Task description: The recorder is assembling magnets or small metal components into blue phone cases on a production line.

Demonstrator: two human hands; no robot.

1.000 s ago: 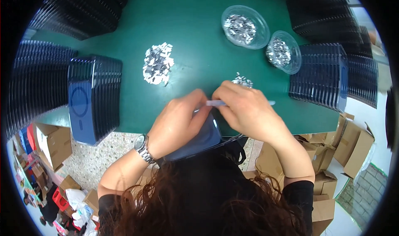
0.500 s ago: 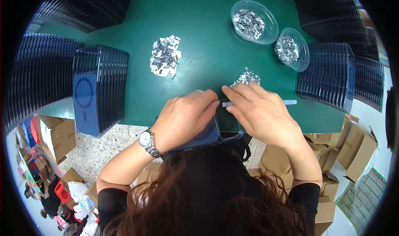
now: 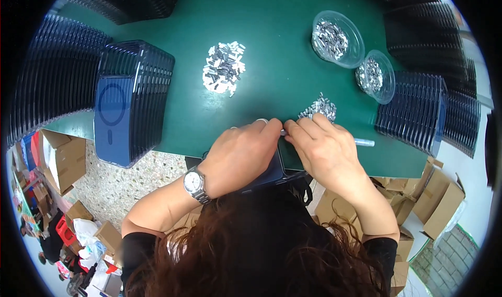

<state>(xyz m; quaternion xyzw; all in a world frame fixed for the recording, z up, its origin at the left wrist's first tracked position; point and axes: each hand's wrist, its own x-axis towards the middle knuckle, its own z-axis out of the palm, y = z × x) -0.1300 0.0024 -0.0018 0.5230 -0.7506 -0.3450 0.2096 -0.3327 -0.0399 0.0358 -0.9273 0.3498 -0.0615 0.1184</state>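
**One case in hand, many stacked around**

Both hands, left point(image 3: 241, 155) and right point(image 3: 325, 151), pinch closed on a dark blue phone case point(image 3: 269, 172) at the green table point(image 3: 272, 87) edge. Beyond lie loose small silver parts point(image 3: 224, 66); a finished-looking stack of blue cases point(image 3: 130, 101) suggests work midway.

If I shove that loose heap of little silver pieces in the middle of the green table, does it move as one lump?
Probably not. The heap is many separate small flat pieces, already straggling at its edges, so a push would likely spread it. Each piece looks thin and light, apt to slide on the smooth green table. Being flat, they seem unlikely to roll.
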